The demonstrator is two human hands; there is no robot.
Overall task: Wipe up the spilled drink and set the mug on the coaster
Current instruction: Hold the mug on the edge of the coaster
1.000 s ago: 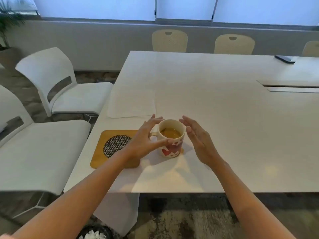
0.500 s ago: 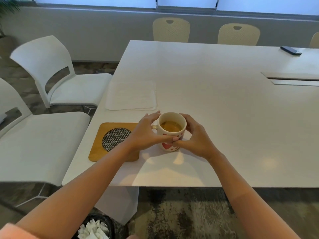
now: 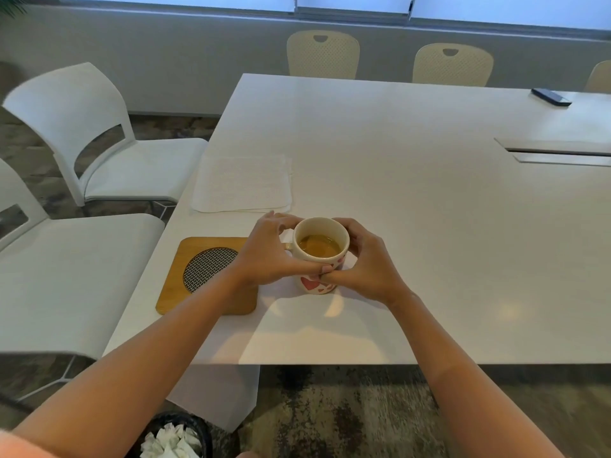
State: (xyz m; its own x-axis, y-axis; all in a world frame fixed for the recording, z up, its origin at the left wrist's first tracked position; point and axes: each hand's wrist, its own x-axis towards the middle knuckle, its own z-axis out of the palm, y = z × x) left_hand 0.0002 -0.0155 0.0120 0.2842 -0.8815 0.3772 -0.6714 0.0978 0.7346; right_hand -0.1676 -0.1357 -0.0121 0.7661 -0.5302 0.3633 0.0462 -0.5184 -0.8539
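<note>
Both hands, left hand [image 3: 267, 256] and right hand [image 3: 367, 262], have closed since a second ago; each grip now wraps the heart-patterned mug [image 3: 320, 256] (frame centre), just right of the wooden coaster [image 3: 185, 289]. Transfer can begin.

Office meeting room, most likely. Long white table [image 3: 413, 200] with recessed cable hatch [image 3: 558, 153] in top. Matching white plastic chairs [image 3: 99, 137] along left side, cream perforated-back chairs [image 3: 322, 54] lined up at far edge. Wide window band with blinds [image 3: 353, 4] above plain grey wall. Patterned grey carpet [image 3: 347, 414] underfoot. Dark flat device [image 3: 551, 96] at far corner, perhaps phone or remote. Black waste bin [image 3: 172, 438] with crumpled tissues under near edge.
</note>
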